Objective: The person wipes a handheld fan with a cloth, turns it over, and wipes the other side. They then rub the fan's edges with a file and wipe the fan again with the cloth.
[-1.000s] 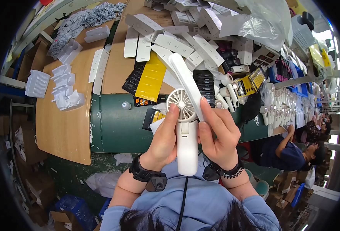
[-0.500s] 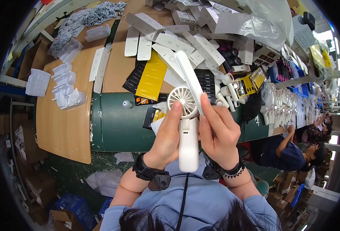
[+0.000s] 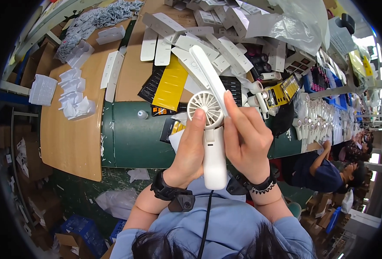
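A white handheld fan (image 3: 214,157) is held upright in front of my chest, over the near edge of the table. My left hand (image 3: 187,146) grips it from the left, thumb pressed on the rim of its round slotted head (image 3: 205,108). A long white rounded bar (image 3: 208,73) slants up and left from the head's right side; whether it is joined to the fan, I cannot tell. My right hand (image 3: 249,138) is closed on the lower end of this bar, index finger along its edge.
Loose white boxes (image 3: 232,56) pile up at the back beside a clear plastic bag (image 3: 281,26). A yellow sheet (image 3: 170,86), a small bottle (image 3: 142,115) and folded white trays (image 3: 75,97) lie leftward. More white fans (image 3: 312,123) stand at right, near a seated person (image 3: 323,170).
The bar's upper end has risen and shifted slightly left. The fan's handle has tilted a little, its lower end moving right. Both hands keep their hold.
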Motion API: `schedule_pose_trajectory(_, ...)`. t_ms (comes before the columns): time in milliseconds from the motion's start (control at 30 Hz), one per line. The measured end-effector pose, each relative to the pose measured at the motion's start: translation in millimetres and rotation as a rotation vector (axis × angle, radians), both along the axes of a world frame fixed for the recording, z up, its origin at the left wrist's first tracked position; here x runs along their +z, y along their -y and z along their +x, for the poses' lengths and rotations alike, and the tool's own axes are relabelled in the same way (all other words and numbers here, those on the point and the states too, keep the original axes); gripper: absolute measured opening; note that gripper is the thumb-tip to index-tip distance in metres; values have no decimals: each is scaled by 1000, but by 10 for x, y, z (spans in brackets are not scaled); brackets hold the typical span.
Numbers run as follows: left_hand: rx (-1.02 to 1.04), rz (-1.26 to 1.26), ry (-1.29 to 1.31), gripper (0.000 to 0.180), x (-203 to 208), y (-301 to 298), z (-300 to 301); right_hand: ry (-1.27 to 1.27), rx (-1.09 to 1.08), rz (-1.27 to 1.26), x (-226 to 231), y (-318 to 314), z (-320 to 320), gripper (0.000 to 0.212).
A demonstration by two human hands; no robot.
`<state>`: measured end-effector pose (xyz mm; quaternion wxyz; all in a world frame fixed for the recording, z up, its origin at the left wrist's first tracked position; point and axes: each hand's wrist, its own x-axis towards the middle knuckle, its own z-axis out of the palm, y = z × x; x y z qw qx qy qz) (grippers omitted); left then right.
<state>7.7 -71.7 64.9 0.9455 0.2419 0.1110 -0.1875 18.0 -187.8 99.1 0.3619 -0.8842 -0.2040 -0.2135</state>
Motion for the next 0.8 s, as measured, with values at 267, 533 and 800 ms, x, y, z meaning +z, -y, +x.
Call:
schedule_pose_trajectory(267, 28, 38, 40, 42, -94, 37, 41, -5, -18, -1, -43, -22, 35, 39)
schedule_pose_trajectory(533, 11, -11, 26, 43, -77, 76, 117, 65, -3, -23, -80, 60, 47, 44)
schedule_pose_trajectory(800, 89, 66, 2, 34, -259, 104, 153, 52, 21, -43, -59, -15, 99, 36)
